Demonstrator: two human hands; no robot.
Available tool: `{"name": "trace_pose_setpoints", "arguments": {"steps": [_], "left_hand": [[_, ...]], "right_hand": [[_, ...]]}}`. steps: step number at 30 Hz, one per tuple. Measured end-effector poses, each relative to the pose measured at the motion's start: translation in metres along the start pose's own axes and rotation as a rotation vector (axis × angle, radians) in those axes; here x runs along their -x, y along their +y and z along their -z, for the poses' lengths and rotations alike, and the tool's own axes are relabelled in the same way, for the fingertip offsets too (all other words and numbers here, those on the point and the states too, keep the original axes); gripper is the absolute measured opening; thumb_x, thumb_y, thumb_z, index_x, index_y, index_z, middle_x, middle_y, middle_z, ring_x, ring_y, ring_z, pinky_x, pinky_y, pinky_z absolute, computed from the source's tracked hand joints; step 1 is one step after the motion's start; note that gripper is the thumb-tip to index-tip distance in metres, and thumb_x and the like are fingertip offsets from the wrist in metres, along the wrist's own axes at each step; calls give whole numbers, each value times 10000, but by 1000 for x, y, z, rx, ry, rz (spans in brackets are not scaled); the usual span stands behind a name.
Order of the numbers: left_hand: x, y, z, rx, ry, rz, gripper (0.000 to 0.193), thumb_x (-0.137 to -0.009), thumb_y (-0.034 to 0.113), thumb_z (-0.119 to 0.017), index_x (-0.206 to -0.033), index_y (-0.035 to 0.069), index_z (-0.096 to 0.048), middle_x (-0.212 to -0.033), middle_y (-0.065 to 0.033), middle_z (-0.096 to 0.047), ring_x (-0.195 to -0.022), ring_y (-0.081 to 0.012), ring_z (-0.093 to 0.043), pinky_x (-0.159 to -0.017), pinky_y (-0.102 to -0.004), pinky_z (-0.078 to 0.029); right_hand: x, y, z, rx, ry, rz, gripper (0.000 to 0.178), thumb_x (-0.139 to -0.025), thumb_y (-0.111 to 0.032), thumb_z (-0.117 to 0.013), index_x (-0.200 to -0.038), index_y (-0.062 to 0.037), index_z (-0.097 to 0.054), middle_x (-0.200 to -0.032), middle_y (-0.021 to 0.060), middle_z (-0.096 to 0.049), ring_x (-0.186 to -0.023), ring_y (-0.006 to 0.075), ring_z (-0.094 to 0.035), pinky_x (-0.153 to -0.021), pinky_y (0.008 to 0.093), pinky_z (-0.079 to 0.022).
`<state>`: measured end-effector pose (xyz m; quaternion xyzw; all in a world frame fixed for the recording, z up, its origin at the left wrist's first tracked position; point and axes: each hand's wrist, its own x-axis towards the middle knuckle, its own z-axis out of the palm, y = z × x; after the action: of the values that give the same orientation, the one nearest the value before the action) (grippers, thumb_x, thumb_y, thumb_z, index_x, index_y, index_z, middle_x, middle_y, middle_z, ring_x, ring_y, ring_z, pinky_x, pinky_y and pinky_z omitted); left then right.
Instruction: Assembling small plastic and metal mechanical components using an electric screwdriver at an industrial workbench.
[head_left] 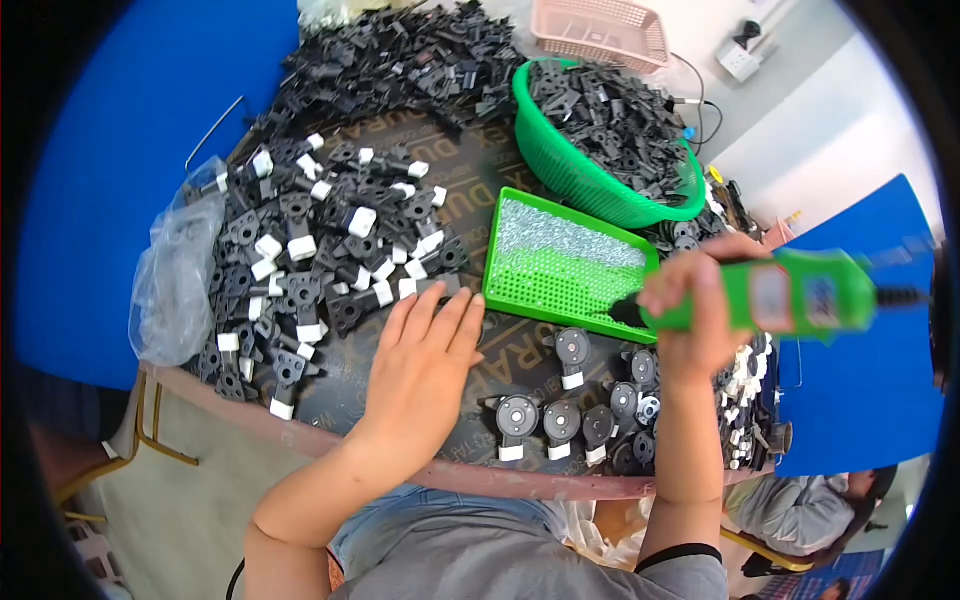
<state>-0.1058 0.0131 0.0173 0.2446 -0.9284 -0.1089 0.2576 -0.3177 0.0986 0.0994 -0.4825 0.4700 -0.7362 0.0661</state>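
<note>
My right hand [690, 305] is wrapped round a green electric screwdriver [770, 293], whose black nose is over the near right corner of a green tray [535, 318]. The tray has a perforated grid, with many small silvery screws [560, 236] heaped along its far side. My left hand [425, 365] lies palm down, fingers stretched out, its fingertips beside the black plastic parts with white ends [300, 290] and the tray's left edge. Whether anything lies under the fingers is hidden. Between my hands, near the table edge, are several black parts with round grey discs [517, 415].
Loose black parts [400, 65] form a big pile at the back; more fill a green basket [590, 180]. A pink basket [610, 35] stands behind it. A clear plastic bag [175, 290] hangs at the table's left edge. Small white pieces [745, 380] lie right of my right arm.
</note>
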Motion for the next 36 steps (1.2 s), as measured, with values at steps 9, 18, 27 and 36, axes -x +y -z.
{"name": "trace_pose_setpoints", "arguments": {"steps": [9,18,27,36], "left_hand": [[10,10,-3,9,-62,29,392,-870,130,-663,-1235,-8,-628,-1312,-143,-583,-1300,-346,-462,-1064,-481,-372],[29,21,7,121,-107,106,440,-816,153,-741,-1227,34,-638,-1229,-115,-556,-1281,-375,-450,-1022,-515,-369],[29,23,-1,209,-119,99,474,-793,182,-763,-1230,51,-631,-1201,-92,-572,-1282,-349,-461,-1021,-500,-370],[34,11,0,197,-84,-37,466,-809,270,-745,-1208,62,-622,-1166,-94,-596,-1274,-330,-478,-1023,-467,-402]], "right_hand": [[-20,68,-3,-52,-4,15,163,-922,58,-553,-1065,33,-479,-668,60,-557,-504,123,-551,-474,264,-457],[-22,79,-10,-73,-62,-47,155,-923,45,-548,-1060,49,-478,-660,71,-561,-495,134,-549,-472,279,-471],[-26,90,-1,-64,-29,-30,161,-938,18,-544,-1069,45,-456,-616,64,-536,-475,147,-535,-465,289,-463],[-21,75,1,-35,49,6,251,-928,-9,-583,-1133,-21,-440,-659,73,-503,-516,157,-499,-474,297,-454]]}}
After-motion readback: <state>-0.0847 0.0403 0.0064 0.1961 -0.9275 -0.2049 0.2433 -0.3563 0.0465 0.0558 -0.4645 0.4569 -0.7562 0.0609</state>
